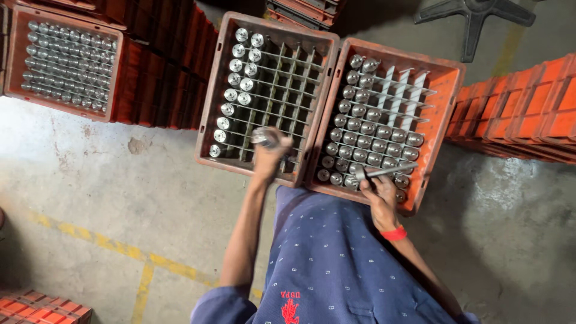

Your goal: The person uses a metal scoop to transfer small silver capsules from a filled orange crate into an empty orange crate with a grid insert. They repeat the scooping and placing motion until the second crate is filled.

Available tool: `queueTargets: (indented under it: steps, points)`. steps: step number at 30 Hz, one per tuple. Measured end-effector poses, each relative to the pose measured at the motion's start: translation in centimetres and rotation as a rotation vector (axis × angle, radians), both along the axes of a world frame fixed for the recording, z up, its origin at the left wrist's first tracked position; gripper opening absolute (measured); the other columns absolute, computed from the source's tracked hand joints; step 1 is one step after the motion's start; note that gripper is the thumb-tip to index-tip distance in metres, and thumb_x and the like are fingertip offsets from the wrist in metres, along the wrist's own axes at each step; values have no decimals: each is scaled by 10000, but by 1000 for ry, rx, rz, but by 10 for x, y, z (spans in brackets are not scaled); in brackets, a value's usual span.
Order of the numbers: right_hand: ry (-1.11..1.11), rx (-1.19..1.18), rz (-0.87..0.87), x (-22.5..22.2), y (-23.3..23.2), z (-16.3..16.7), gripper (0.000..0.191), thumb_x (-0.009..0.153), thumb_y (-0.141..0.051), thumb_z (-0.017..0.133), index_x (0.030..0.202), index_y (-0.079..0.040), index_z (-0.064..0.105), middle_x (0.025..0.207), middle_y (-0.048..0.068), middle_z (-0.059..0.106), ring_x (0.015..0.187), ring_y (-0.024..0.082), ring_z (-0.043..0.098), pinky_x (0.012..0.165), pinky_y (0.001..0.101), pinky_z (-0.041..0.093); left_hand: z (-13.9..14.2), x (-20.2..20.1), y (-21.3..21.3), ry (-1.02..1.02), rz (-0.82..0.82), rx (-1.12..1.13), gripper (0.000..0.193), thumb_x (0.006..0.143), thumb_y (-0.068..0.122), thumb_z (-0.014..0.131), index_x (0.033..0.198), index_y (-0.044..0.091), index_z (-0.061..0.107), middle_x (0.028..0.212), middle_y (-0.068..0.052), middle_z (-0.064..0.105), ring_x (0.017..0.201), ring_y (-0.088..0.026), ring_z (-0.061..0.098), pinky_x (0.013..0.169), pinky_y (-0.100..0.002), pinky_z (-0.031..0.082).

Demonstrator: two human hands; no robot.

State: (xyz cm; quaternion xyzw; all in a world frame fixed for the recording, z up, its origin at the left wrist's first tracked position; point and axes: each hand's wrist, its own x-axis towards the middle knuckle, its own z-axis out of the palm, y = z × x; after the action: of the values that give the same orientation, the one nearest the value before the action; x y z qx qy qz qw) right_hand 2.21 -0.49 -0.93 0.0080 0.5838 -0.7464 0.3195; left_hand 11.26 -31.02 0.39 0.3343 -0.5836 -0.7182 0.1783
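My left hand [270, 157] grips a shiny metal cylinder [262, 137] over the near edge of the left orange crate [206, 120]. That crate has a wire grid, and cylinders stand only in its two left columns [235, 78]. My right hand [379, 193], with a red band on the wrist, holds a thin grey metal rod [384, 173] flat over the near rows of the right orange crate [449, 102]. Several upright metal cylinders [366, 135] fill the left and near cells of that crate. The far right cells hold none.
Another orange crate [119, 72] full of cylinders sits on stacked crates at top left. More stacked orange crates [528, 108] stand at the right, and one [42, 307] at bottom left. A black star-shaped chair base [474, 15] lies beyond. A yellow line [144, 264] crosses the concrete floor.
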Motion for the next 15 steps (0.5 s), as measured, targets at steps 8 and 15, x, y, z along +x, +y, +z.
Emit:
queueTargets:
  steps: [8,15]
  points:
    - [158,-12,134,-10,-1,39,442,939,-148,768,1297,15,567,1267,112,674,1118,146,635,953,264,505,-12,-5,140,-268,-429,-535,326,747,108,775,1063,72,700,877,-191,737,856,-385,720,727,-460,550]
    - [428,-86,221,-10,36,37,469,928,-182,787,1294,20,575,1432,149,591,1311,222,592,1074,315,503,3,-31,161,-376,-799,-602,433,720,164,758,1146,103,707,906,-209,741,870,-407,715,772,-494,548]
